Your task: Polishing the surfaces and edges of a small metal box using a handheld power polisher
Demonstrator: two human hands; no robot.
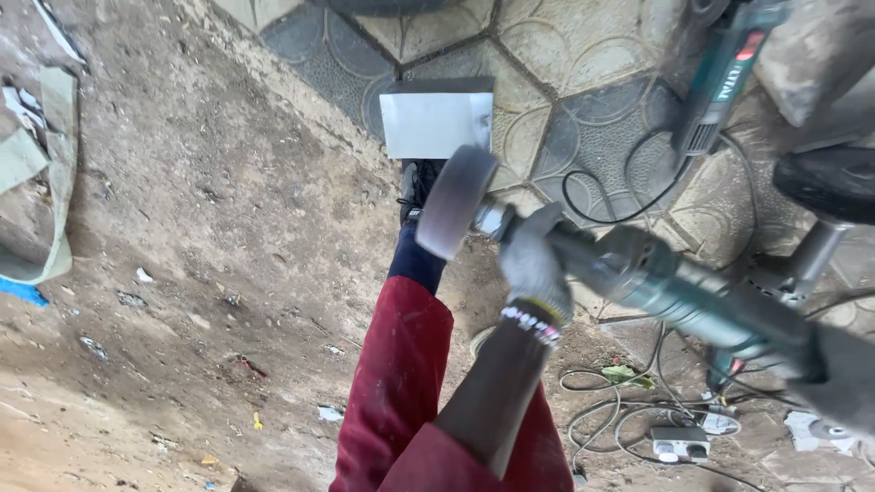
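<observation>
Green-grey handheld polisher (656, 282) is gripped by both gloved hands, left (533, 264), right (843, 369); square metal plate (436, 118) beneath shoe (417, 187), cables (629, 410) nearby.

Bare dirt (200, 228) fills the left of the frame, open for passing; at lower right, tangled cables (629, 410) and a power strip (679, 444) crowd the ground.

A shiny, smooth metal sheet (436, 117) lies far off on matt patterned tiles (583, 55). The polisher (638, 273) has a dull metal body and soft cloth wheel (454, 202). Rough dirt floor (200, 228) left.
</observation>
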